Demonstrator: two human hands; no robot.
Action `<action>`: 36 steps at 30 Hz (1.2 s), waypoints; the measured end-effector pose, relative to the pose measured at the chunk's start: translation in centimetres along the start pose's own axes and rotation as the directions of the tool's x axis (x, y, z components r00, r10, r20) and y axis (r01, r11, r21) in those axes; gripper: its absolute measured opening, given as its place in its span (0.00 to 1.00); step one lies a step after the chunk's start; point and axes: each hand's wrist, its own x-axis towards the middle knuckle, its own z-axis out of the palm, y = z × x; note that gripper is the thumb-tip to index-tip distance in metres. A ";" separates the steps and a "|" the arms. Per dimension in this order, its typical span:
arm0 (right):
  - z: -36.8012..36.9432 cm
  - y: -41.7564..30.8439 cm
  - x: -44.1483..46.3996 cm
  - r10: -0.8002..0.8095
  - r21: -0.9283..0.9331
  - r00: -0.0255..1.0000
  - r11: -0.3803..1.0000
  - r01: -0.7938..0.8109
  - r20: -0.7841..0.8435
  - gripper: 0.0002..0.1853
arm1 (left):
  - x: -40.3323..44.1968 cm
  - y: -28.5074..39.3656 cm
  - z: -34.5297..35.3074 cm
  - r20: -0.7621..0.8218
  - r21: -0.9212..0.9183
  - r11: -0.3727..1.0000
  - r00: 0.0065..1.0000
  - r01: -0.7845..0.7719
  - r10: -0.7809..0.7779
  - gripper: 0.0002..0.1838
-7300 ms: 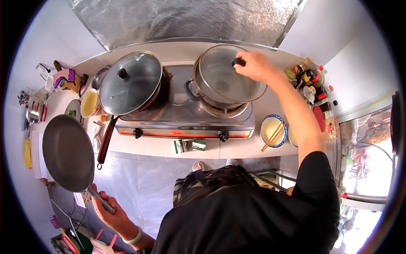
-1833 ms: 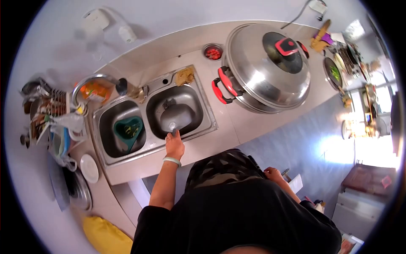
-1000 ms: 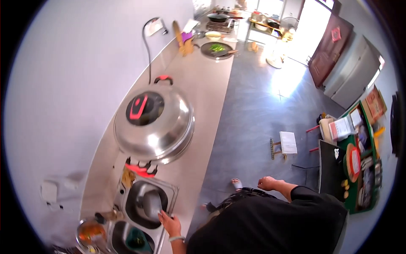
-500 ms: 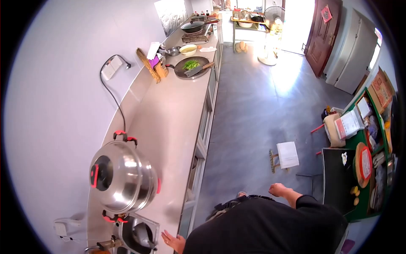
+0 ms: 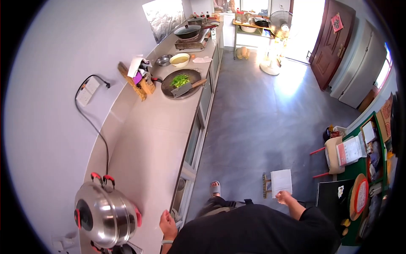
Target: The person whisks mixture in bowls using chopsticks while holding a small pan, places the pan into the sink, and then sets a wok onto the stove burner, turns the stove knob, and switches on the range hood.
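Observation:
My left hand (image 5: 168, 225) is beside the counter's front edge, fingers loosely curled in, with nothing in it. A large steamer pot (image 5: 111, 213) with a domed lid and red-black handles stands to its left on the counter. Over the floor at right, my right hand (image 5: 284, 197) hangs with curled fingers and holds nothing visible; it overlaps the near edge of a small stool (image 5: 281, 181) with a white top. Farther along the counter, a cleaver (image 5: 182, 89) and chopped greens (image 5: 180, 80) lie on a round dark cutting board (image 5: 167, 80).
The counter (image 5: 148, 135) runs ahead along the left wall. On it are a knife block (image 5: 147, 86), a cream bowl (image 5: 179, 60), a metal bowl (image 5: 163, 60) and a lidded pan (image 5: 187, 31). A black table (image 5: 330, 203), a chair (image 5: 335, 154) and a standing fan (image 5: 270, 67) are rightward.
The view has moved forward along the counter, so the cutting board appears nearer and the steamer pot lower. My left hand has gone from spread to curled fingers. One foot now shows ahead.

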 end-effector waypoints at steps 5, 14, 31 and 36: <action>-6.4 -10.3 -2.0 0.185 0.290 0.980 0.936 -0.198 0.073 0.17 | 14.0 9.3 7.5 0.109 -0.100 0.947 0.943 -0.304 0.315 0.14; -8.1 -8.9 4.1 0.425 0.399 0.899 0.809 -0.431 0.108 0.17 | 34.9 31.0 25.6 0.379 -0.319 0.700 0.591 -0.638 0.712 0.14; -53.3 1.1 51.8 0.131 0.221 0.957 0.973 -0.074 -0.257 0.10 | 44.3 45.8 47.8 0.302 -0.017 0.964 0.918 -0.266 0.258 0.10; -65.3 -6.0 63.0 0.057 0.560 0.937 0.813 0.158 -0.346 0.09 | 51.0 49.3 53.9 0.247 -0.008 0.983 0.952 -0.185 0.181 0.10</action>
